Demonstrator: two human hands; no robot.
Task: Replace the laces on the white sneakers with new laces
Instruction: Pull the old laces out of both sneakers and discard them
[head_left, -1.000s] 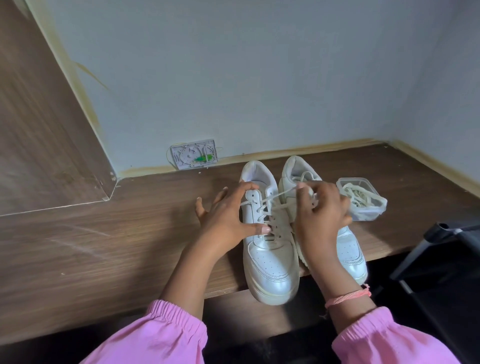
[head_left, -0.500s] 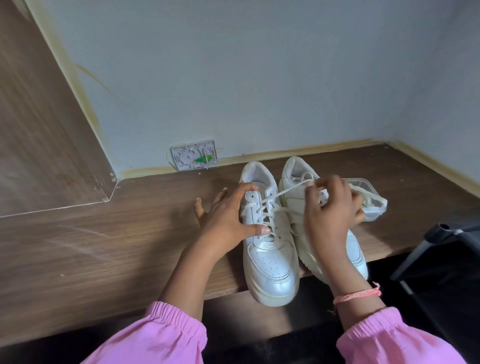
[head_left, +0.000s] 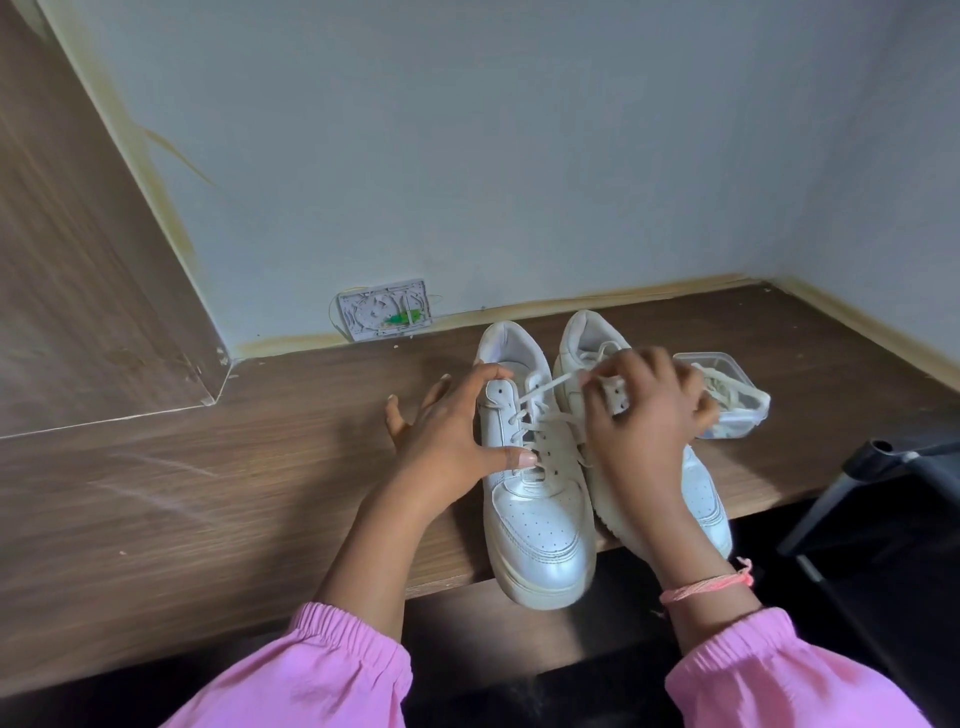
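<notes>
Two white sneakers sit side by side at the bench edge, and the left hand braces the left sneaker, thumb and forefinger curled over its eyelet flap, while the right hand keeps a narrow pinching grip on the lace drawn taut from the upper eyelets. Both toes overhang the edge, so a hard tug could, I'd guess, drag that shoe off or jam the lace tip. More laces wait in the plastic container beside the right sneaker.
</notes>
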